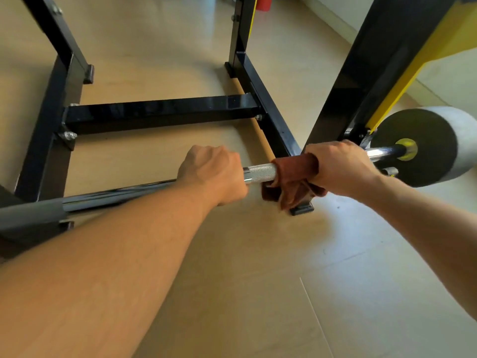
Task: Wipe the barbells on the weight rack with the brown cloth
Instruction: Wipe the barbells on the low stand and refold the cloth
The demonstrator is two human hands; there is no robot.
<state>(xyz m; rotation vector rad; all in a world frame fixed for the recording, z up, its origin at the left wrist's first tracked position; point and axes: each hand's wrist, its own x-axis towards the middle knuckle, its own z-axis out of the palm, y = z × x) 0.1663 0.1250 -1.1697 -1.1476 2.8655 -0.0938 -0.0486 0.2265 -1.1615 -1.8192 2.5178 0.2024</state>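
Observation:
A chrome barbell [259,172] runs across the view from lower left to right, resting on the black weight rack [160,109]. My left hand [214,173] grips the bar near its knurled middle. Just to the right, my right hand [340,166] grips the brown cloth [294,177], which is wrapped round the bar with its loose ends hanging below. A grey weight plate [426,146] with a yellow collar sits on the bar's right end. Another grey sleeve or plate [28,213] shows at the left edge.
The rack's black uprights and cross beams stand on a light tiled floor [284,280]. A yellow and black slanted post [402,81] rises at the right, close to the bar. A red object [264,2] stands at the top behind the rack.

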